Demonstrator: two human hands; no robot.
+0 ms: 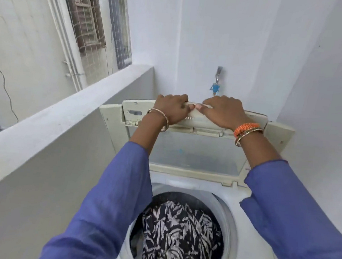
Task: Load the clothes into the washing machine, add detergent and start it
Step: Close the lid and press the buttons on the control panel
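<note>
A white top-loading washing machine (230, 198) stands below me with its folding lid (197, 152) raised upright. My left hand (173, 109) and my right hand (222, 111) both grip the lid's top edge, thumbs nearly touching at its middle. Inside the round drum (223, 212) lies a black cloth with a white leaf print (177, 233), filling most of the opening. Blue sleeves cover both my forearms. No detergent is in view.
A grey parapet wall (62, 132) runs close along the machine's left side. White walls close in behind and on the right. A tap with a blue fitting (216, 81) sticks out of the back wall just above the lid.
</note>
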